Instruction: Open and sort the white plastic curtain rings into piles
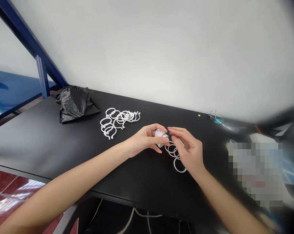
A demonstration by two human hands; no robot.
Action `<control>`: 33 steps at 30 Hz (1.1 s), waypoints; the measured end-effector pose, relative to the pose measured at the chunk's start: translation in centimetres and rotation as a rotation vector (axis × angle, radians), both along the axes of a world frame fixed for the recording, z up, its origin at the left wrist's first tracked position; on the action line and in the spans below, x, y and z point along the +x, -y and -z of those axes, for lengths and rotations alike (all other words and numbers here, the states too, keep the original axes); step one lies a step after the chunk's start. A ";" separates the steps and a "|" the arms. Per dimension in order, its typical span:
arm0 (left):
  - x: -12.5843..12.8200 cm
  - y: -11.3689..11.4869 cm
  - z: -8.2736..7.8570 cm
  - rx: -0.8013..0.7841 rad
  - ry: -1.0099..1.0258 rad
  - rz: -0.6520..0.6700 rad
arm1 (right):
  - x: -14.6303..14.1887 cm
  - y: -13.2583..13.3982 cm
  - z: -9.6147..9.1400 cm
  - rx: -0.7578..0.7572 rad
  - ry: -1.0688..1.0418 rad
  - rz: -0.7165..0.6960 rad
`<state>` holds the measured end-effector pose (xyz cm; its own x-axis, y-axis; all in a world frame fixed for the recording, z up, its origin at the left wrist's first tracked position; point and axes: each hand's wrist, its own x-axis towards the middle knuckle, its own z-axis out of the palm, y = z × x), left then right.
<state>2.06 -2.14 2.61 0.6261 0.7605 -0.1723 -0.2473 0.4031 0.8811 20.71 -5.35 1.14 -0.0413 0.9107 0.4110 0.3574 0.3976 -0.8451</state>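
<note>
My left hand (150, 138) is closed around a small white banded bundle (161, 134). It looks like curved strips or rings stacked together, but the fingers cover part of it. Close by on the right, my right hand (187, 148) has its thumb and fingers apart, the fingertips just short of the bundle. Several loose white plastic rings (180, 165) lie on the black table (142, 175) below and partly behind the right hand. Further left is a larger pile of white open rings (120, 120) with small knobs at their ends.
A crumpled black plastic bag (75, 104) lies at the back left. Blue metal framing (42, 74) stands beyond it. Toward the back right are a thin wire loop with blue bits (217, 119) and a yellow speck (199, 115). A blurred white package (259, 169) is at the right.
</note>
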 end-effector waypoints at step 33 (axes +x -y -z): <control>0.1 0.1 -0.3 -0.045 0.070 -0.058 | 0.3 -0.7 -0.4 -0.204 -0.068 0.033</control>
